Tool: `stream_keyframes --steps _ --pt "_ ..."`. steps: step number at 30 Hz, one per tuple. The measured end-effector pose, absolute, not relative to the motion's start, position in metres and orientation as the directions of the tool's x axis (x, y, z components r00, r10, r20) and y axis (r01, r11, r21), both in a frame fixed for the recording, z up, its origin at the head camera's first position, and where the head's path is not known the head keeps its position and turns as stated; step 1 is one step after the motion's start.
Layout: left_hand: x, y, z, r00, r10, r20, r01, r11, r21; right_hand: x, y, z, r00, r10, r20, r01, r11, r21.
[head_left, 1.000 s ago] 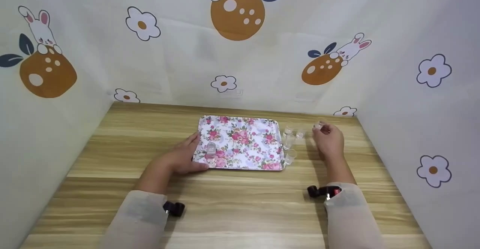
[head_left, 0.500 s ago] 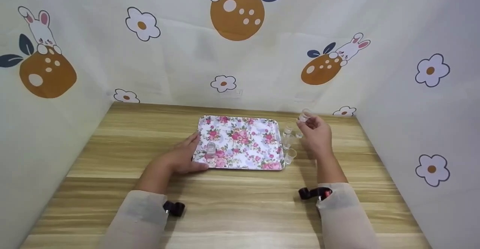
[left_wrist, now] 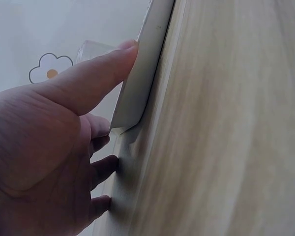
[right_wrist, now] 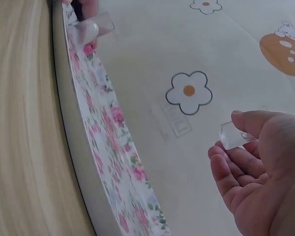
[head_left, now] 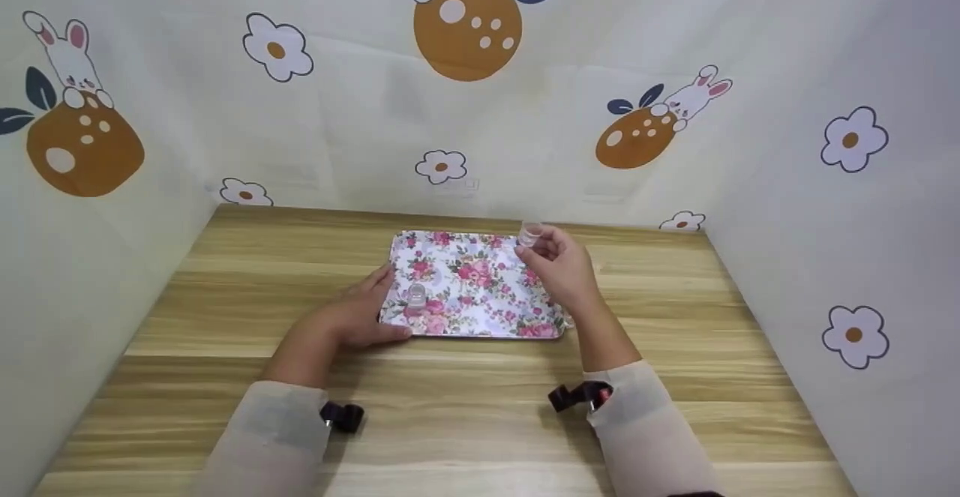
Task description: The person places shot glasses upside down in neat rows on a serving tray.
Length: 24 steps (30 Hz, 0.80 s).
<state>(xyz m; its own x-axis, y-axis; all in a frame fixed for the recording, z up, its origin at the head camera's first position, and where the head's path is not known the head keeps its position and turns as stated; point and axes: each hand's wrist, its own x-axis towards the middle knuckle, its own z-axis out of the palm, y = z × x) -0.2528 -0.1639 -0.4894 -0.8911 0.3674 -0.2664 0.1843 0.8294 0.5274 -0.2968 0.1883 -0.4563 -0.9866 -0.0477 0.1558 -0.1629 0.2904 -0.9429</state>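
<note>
A white floral tray (head_left: 472, 287) lies on the wooden table. At its near left corner my left hand (head_left: 364, 309) grips it, with the thumb along the front edge and the fingers at the left side; the left wrist view shows this hand (left_wrist: 49, 128) against the tray's outer wall (left_wrist: 140, 83). My right hand (head_left: 562, 264) pinches a small clear shot glass (head_left: 530, 233) above the tray's far right part. In the right wrist view thumb and fingers hold this shot glass (right_wrist: 231, 136). Another clear shot glass (head_left: 416, 298) stands on the tray's left part.
Right of the tray, the right hand and forearm hide most of the spot where other glasses stood; a sliver of one clear glass (head_left: 568, 324) shows at the near right corner. Patterned cloth walls (head_left: 360, 130) enclose the table (head_left: 465, 414) at the back and sides.
My right hand has carried its shot glass leftward, from the table right of the tray to above the tray. The left hand, the tray and the glass on it stay put.
</note>
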Motion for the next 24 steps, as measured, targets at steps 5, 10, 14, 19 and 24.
stream_keyframes --steps 5,10,14,19,24 --pt "-0.254 -0.165 -0.490 -0.890 0.363 -0.276 0.178 0.834 0.523 -0.292 0.160 -0.457 -0.979 -0.120 0.166 -0.193 0.278 -0.941" --pt "-0.254 -0.165 -0.490 -0.891 0.353 -0.285 0.166 0.838 0.520 -0.290 0.137 -0.456 -0.971 -0.167 0.174 -0.215 0.272 -0.938" --pt "-0.254 -0.164 -0.490 -0.891 0.347 -0.293 0.156 0.839 0.521 -0.287 0.125 -0.457 -0.965 -0.200 0.171 -0.225 0.292 -0.930" --pt "-0.254 -0.164 -0.489 -0.893 0.340 -0.296 0.149 0.843 0.518 -0.284 0.119 -0.462 -0.959 -0.218 0.180 -0.247 0.335 -0.909" --pt "-0.254 -0.163 -0.489 -0.892 0.339 -0.298 0.152 0.848 0.509 -0.282 0.115 -0.468 -0.936 -0.270 0.227 -0.321 0.387 -0.864"
